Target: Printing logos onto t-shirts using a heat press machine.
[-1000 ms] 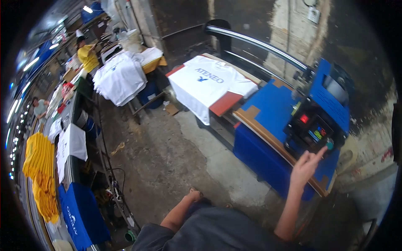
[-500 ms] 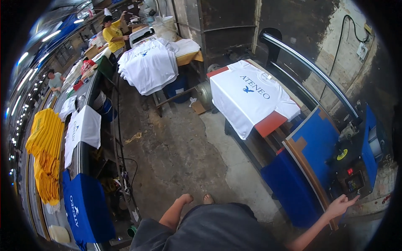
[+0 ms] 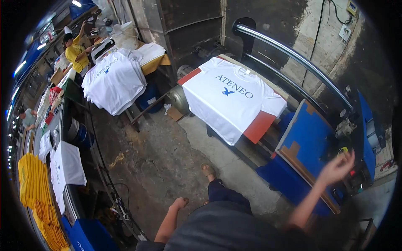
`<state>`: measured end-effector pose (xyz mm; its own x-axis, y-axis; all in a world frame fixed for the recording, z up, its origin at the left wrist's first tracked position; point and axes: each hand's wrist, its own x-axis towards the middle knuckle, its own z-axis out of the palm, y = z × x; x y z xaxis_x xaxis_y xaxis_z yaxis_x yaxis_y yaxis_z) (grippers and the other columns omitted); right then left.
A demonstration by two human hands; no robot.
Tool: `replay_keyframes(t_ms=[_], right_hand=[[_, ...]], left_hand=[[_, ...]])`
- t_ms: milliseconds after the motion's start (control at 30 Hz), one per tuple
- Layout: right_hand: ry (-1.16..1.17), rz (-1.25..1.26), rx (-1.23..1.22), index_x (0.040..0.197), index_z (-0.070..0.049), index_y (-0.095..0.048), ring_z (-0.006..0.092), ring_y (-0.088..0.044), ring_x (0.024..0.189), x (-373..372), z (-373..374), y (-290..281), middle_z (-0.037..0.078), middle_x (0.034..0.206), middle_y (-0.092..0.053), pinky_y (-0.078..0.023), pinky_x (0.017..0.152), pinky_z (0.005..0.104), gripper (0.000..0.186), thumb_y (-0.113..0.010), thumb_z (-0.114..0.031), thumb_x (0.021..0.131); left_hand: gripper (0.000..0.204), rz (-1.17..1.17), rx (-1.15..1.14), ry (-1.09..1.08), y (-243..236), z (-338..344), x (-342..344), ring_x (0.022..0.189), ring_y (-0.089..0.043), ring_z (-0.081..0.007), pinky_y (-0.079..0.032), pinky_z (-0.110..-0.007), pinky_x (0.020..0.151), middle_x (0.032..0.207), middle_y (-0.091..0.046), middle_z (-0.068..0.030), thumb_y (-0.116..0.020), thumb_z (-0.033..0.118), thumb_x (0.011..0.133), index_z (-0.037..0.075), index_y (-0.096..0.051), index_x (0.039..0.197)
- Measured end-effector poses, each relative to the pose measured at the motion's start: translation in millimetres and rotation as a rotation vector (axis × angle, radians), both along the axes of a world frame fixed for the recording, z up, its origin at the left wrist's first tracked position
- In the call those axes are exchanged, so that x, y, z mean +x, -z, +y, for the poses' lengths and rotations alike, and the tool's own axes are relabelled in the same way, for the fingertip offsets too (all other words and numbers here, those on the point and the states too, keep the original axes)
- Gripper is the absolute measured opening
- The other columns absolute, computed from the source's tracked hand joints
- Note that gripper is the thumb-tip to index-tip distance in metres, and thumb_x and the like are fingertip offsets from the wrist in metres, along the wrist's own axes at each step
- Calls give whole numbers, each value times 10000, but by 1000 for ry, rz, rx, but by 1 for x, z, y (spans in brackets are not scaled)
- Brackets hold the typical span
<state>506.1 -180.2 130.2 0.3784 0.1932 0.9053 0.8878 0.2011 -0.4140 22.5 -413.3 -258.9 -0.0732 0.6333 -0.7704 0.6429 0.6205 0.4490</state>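
Note:
Beside the heat press, my right hand [image 3: 338, 168] is raised over the control box [image 3: 361, 178], its fingers loosely bent and apart, slightly blurred. A yellow round knob [image 3: 344, 149] is partly hidden just behind the fingertips. My left hand [image 3: 181, 203] hangs at my side with curled fingers, and nothing shows in it. Ahead to the right, a white T-shirt [image 3: 213, 100] lies spread over a red pad [image 3: 258, 126], with dark blue lettering and a blue bird emblem facing up. A blue-covered board with brown tape edges [image 3: 307, 134] lies between that pad and the control box.
A curved chrome rail [image 3: 293, 50] runs along the press's far side. White printed shirts [image 3: 115, 83] are heaped on a table ahead left. Along the left, a long bench carries yellow shirts [image 3: 33, 180], a white shirt [image 3: 69, 163] and a blue one [image 3: 92, 236]. A person in yellow [image 3: 76, 55] works farther back.
My right hand has lifted from the control box's front corner, moving up and forward. My body has stepped forward and the view has shifted right. The T-shirt stays on the pad.

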Motion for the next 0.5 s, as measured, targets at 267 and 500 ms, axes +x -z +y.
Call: replay_keyframes(t_ms=[267, 500], right_hand=[[-306, 97, -468, 1118, 9, -519, 265, -575, 825, -102, 310, 122, 171, 1005, -538, -448, 767, 347, 342, -582, -184, 843], [-207, 24, -1129, 1282, 78, -358, 363, -361, 1237, -80, 459, 269, 258, 1307, -399, -262, 1055, 395, 715, -653, -304, 755]], left_hand=[[322, 119, 170, -171, -49, 94, -66, 993, -585, -301, -459, -393, 818, 1053, -621, -155, -533, 285, 849, 87, -606, 1092], [319, 166, 221, -161, -98, 160, -123, 965, -584, -327, -463, -378, 808, 1038, -618, -164, -529, 260, 840, 74, -602, 1088]])
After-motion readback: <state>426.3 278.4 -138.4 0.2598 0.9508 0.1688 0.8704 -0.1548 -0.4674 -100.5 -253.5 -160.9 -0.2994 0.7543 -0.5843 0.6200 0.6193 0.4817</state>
